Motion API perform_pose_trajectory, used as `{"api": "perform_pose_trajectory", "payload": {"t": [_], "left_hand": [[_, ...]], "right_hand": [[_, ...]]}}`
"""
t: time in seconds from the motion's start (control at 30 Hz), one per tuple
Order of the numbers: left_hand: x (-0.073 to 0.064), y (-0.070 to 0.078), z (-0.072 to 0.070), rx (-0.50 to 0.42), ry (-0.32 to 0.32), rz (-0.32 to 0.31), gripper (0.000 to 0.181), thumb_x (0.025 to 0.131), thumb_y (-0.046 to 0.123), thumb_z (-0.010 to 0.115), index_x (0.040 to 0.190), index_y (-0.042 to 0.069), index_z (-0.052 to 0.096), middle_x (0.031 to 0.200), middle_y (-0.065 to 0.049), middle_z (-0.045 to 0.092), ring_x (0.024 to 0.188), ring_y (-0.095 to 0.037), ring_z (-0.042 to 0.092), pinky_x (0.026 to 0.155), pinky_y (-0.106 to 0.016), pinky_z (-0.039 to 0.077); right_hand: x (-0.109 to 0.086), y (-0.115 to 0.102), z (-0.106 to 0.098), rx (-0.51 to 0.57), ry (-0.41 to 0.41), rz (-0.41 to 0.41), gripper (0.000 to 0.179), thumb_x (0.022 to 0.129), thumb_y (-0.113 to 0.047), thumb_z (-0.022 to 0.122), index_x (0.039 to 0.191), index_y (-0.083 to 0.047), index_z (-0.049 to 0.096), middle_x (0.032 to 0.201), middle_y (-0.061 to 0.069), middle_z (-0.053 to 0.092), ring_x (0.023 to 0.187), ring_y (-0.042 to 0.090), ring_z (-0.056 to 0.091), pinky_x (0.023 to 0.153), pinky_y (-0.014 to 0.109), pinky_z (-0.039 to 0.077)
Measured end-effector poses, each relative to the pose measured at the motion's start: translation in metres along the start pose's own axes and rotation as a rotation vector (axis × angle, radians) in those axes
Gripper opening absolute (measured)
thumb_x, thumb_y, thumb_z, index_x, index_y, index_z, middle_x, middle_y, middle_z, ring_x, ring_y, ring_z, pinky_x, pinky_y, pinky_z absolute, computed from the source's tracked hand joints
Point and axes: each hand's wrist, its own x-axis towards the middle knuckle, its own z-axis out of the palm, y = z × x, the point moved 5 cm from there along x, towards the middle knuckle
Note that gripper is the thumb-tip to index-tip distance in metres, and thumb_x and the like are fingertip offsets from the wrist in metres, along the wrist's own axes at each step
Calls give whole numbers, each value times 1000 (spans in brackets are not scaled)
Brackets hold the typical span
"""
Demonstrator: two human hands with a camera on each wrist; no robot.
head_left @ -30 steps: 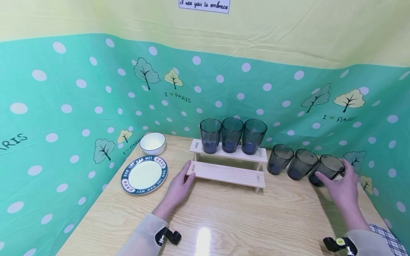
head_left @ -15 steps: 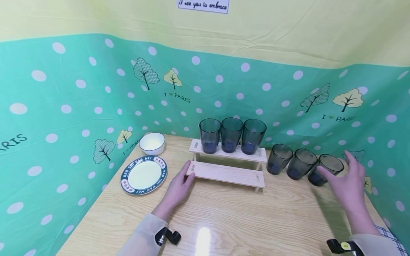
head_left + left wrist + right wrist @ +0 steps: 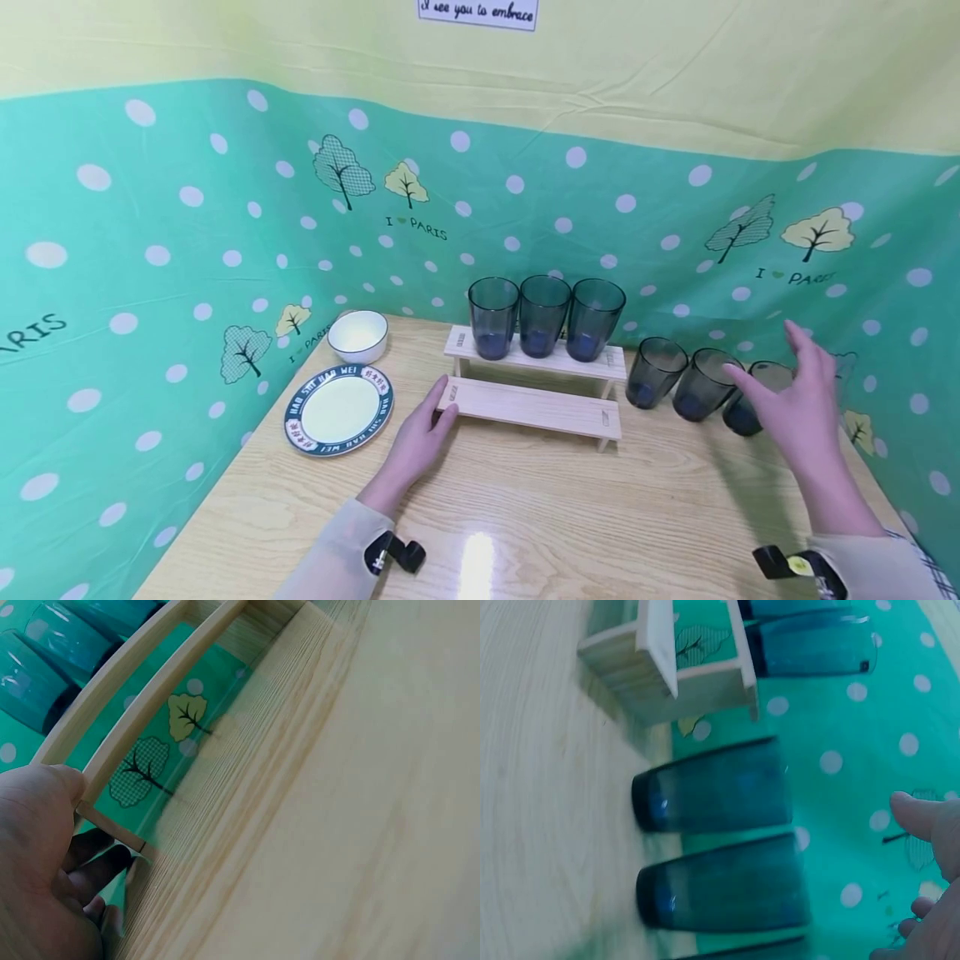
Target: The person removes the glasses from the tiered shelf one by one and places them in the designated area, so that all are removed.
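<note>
My left hand (image 3: 416, 442) pinches the left end of a two-tier wooden shelf rack (image 3: 536, 406); the left wrist view shows the thumb (image 3: 64, 780) on top and fingers below. Three dark, clear drinking glasses stand in a row on the upper tier, the middle one (image 3: 543, 317) between its neighbours. Right of the rack, three more glasses stand on the table: a left glass (image 3: 655, 375), a middle glass (image 3: 703, 387) and a right glass (image 3: 742, 415). With fingers spread and nothing held, my right hand (image 3: 806, 417) hovers near the right glass, hiding part of it.
A white bowl (image 3: 357, 337) stands at the table's back left, behind a blue-rimmed plate (image 3: 339, 410). Behind the wooden table (image 3: 540, 517) hangs a green dotted cloth (image 3: 420, 275), close to the glasses. Checked fabric (image 3: 930, 567) shows at the lower right.
My right hand was around the right glass, drew back to the right off it, then shifted left and up toward the middle glass. The left hand and rack stayed put.
</note>
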Motion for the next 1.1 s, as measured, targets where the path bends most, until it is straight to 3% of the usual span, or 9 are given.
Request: {"api": "perform_pose_trajectory", "payload": {"t": [0.3, 0.7, 1.1], "left_hand": [[1, 1, 0, -3, 1, -6, 67, 118, 41, 53, 176, 17, 31, 174, -16, 40, 160, -39, 37, 132, -56, 29], [1, 1, -1, -1, -1, -3, 68, 118, 43, 53, 176, 17, 30, 174, -16, 39, 161, -39, 36, 132, -57, 28], [0, 1, 0, 5, -7, -8, 67, 118, 43, 53, 176, 16, 31, 175, -14, 39, 161, -37, 36, 132, -56, 29]], "right_hand": [[1, -40, 19, 56, -87, -116, 106, 104, -39, 81, 180, -20, 9, 179, 25, 12, 159, 55, 21, 122, 80, 26], [3, -80, 45, 116, -126, -178, 108, 101, -37, 85, 179, -22, 13, 176, 23, 23, 158, 48, 29, 127, 69, 30], [9, -113, 78, 167, -195, -248, 103, 102, -35, 84, 179, -19, 17, 172, 26, 27, 158, 46, 32, 128, 68, 32]]}}
